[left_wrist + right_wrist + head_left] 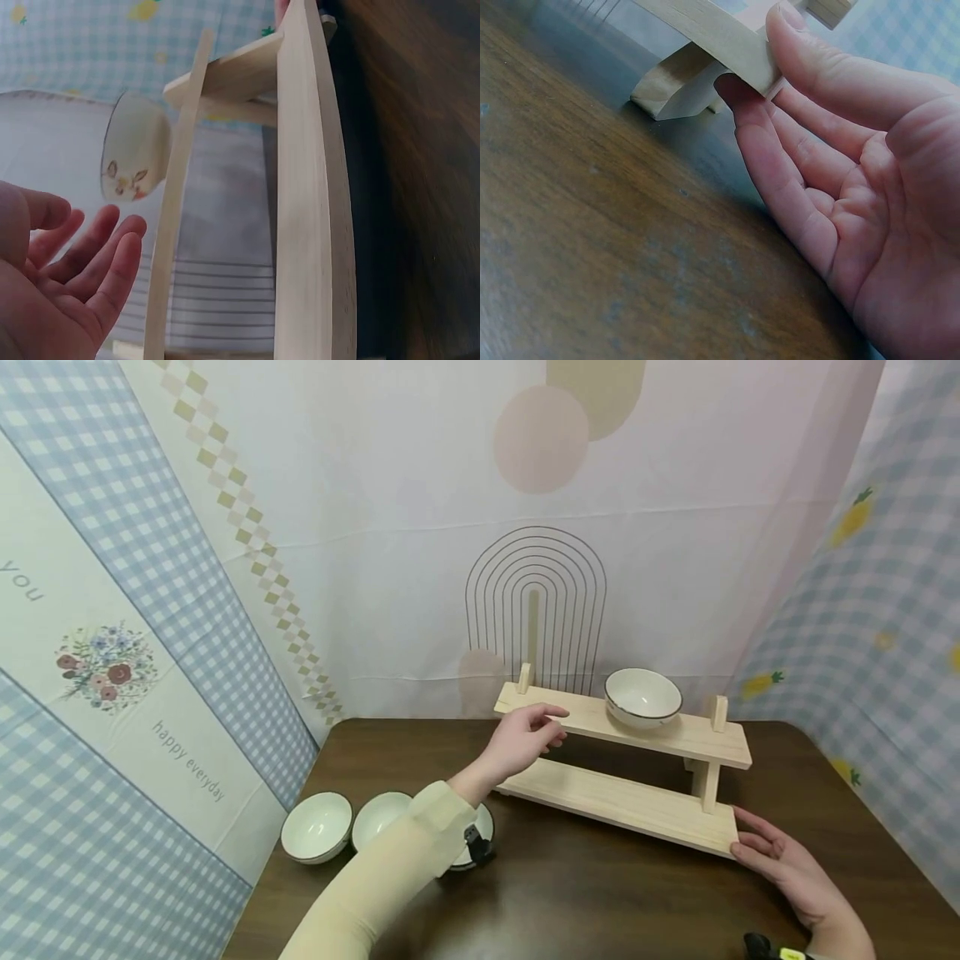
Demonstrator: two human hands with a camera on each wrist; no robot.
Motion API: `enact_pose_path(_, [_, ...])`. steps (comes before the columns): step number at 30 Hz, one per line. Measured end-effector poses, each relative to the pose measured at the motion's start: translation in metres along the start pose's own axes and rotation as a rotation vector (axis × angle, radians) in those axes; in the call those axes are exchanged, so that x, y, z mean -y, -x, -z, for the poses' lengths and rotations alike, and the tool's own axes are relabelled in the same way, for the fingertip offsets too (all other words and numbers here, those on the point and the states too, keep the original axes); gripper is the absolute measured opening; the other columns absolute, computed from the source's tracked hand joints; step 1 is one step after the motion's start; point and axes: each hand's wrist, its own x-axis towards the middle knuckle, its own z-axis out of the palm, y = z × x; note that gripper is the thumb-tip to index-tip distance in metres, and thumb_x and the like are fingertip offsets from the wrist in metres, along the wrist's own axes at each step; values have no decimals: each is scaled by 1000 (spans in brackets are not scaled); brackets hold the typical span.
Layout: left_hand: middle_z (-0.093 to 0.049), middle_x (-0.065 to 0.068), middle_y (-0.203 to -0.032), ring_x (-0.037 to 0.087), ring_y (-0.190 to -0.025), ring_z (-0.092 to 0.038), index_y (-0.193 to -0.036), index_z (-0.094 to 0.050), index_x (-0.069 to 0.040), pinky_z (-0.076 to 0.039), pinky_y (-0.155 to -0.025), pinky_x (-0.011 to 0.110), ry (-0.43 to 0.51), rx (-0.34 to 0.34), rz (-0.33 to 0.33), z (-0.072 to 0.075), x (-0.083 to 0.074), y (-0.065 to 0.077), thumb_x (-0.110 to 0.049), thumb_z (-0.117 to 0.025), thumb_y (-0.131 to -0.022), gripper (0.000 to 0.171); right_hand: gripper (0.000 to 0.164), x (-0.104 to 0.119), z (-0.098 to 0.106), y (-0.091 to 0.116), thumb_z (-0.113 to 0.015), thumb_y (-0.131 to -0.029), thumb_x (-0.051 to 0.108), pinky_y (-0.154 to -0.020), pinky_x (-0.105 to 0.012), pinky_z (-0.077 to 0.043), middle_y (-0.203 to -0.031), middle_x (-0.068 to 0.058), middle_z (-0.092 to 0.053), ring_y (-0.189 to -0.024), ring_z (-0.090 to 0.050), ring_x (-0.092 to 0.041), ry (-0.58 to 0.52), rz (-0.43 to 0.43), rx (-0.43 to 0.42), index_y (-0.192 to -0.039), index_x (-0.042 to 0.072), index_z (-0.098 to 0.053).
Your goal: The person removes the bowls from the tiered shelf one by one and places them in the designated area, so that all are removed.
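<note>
A two-tier wooden shelf (622,797) stands on the table, angled toward the right. My right hand (787,872) grips the right end of its lower board, thumb (810,52) on one side and fingers underneath in the right wrist view. One white bowl with a dark rim (643,700) sits upright on the upper board, right of its middle; the left wrist view shows flowers on its side. Over the left part of the upper board hovers my left hand (525,739), fingers loosely bent and holding nothing. In the left wrist view its fingers (112,285) are apart from the bowl.
Three more bowls stand in a row at the table's left: one at the far left (317,828), one beside it (381,817), and one (483,825) partly hidden by my left sleeve (405,868). Patterned cloths (390,568) hang behind and at both sides of the brown table (585,893).
</note>
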Motion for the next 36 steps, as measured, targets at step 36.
enact_pose_path(36, [-75, 1, -104, 11, -73, -64, -148, -63, -10, -51, -66, 25, -377, 73, -100, -22, -50, -32, -24, -59, -110, 41, 74, -9, -45, 60, -58, -112, 20, -87, -20, -53, -124, 10, -69, -111, -65, 0, 5, -14, -73, -169, 0, -16])
